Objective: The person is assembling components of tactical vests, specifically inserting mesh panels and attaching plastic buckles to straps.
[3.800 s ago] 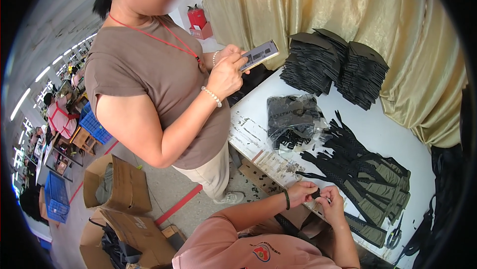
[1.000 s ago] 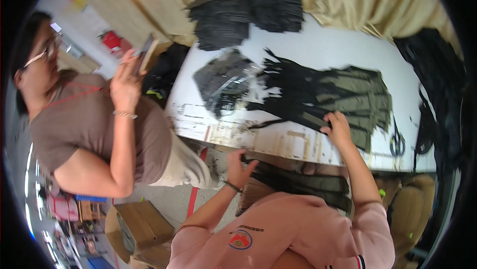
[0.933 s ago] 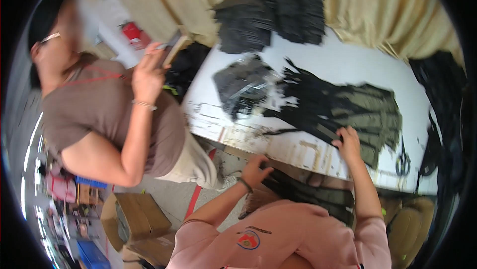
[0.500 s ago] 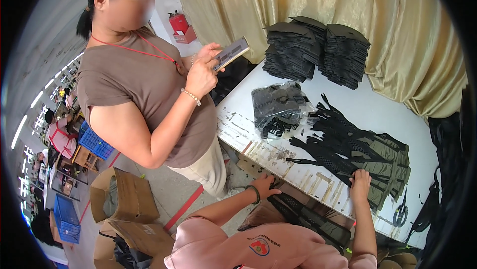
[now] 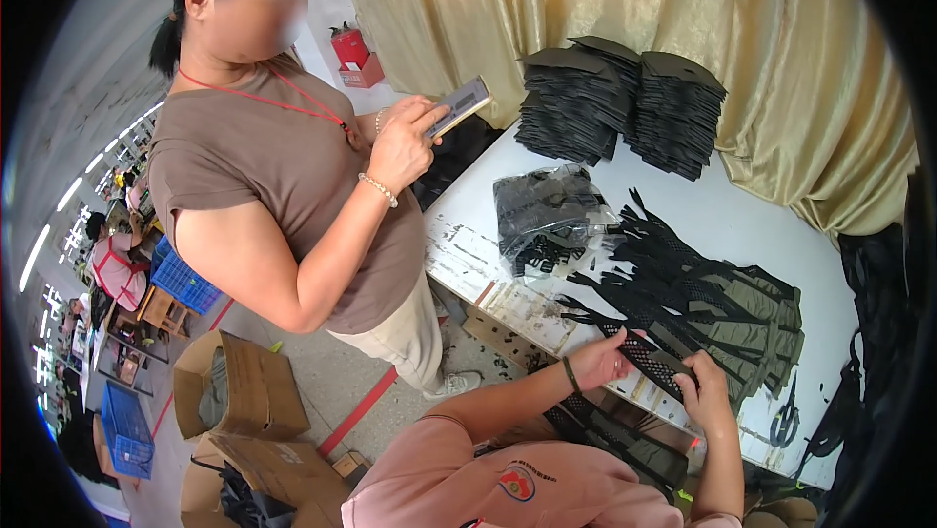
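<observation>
One black mesh strap [image 5: 649, 360] is raised at the table's near edge, stretched between my two hands. My left hand [image 5: 598, 362], palm up with a dark band at the wrist, closes on its mesh end. Around its other part, beside the pile, the fingers of my right hand [image 5: 710, 393] are closed. Just beyond lies a fanned pile of similar straps [image 5: 747, 308], black mesh at one end and olive fabric at the other. More straps [image 5: 625, 440] hang below the table edge in front of my body.
Tall stacks of dark flat pieces [image 5: 576, 99] stand at the table's back. A clear bag of black buckles [image 5: 551, 211] lies left of the pile, and small scissors [image 5: 786, 421] lie to the right. A co-worker [image 5: 283, 177] stands left with a phone [image 5: 459, 106]. Cardboard boxes [image 5: 259, 386] sit on the floor.
My left hand has come up and to the right from below the table edge onto a strap. My right hand has shifted slightly nearer, and the strap is now lifted off the pile.
</observation>
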Tool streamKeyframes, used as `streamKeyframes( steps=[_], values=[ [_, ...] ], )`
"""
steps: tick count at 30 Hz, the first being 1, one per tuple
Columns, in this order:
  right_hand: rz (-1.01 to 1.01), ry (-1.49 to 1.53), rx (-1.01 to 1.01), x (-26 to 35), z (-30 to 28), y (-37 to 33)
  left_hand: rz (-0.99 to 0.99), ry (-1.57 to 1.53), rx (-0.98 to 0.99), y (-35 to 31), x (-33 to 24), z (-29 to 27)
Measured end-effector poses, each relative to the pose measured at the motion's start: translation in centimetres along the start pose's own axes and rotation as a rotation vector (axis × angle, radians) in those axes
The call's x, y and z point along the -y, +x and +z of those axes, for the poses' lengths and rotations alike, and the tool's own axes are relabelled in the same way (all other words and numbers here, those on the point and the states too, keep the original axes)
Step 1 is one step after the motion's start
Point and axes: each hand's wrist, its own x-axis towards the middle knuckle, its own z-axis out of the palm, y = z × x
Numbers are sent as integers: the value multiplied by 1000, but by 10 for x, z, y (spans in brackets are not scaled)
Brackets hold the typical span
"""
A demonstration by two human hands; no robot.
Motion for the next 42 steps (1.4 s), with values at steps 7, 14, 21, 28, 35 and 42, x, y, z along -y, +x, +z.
streamKeyframes(
  steps=[7, 14, 21, 28, 35, 42],
  values=[
    [144, -228, 80, -22, -30, -25, 262, 148, -289, 3, -25, -29],
    [205, -543, 171, -71, -4, -36, 248, 327, -415, -12, -16, -43],
    [86, 164, 62, -24, 96, 9, 245, 444, -347, -11, 12, -39],
    [100, 251, 107, -57, 126, 3, 298, 763, -309, -21, -3, -44],
    [-31, 92, 35, -42, 148, 18, 391, 810, -263, -17, -10, -52],
    [7, 117, 65, -44, 148, 16, 829, 1801, -839, -10, -144, -71]
  ],
)
